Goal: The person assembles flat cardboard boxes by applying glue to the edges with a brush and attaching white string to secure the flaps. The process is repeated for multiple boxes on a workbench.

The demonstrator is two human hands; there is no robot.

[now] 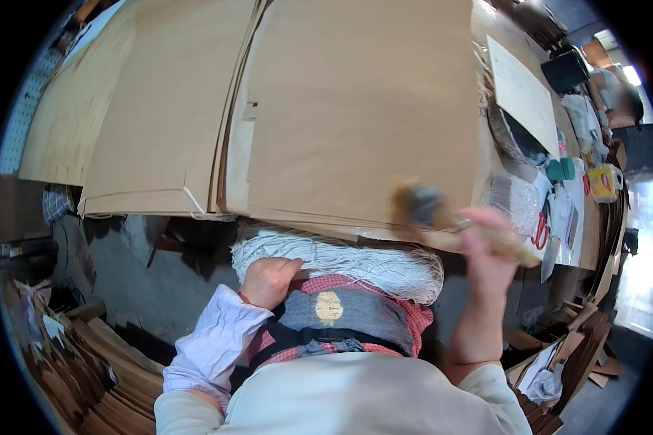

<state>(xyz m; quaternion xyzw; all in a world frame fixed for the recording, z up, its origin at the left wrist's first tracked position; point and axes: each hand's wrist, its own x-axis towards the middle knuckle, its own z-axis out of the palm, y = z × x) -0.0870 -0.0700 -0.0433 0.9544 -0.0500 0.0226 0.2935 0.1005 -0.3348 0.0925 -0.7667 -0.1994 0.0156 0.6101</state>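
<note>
My right hand is wrapped round the wooden handle of a brush. The brush, with a dark band and tan bristle end, is smeared by motion over the near right part of a stack of brown paper sheets. My left hand is closed, fingers curled, against the left part of a thick bundle of white string. That bundle lies across my lap, along the table's near edge. What the left fingers hold, if anything, is hidden.
Another brown paper stack lies to the left. On the right are a white board over a basin, red-handled scissors, a green lid and a yellow jug. Folded cardboard stands low left; a person is far right.
</note>
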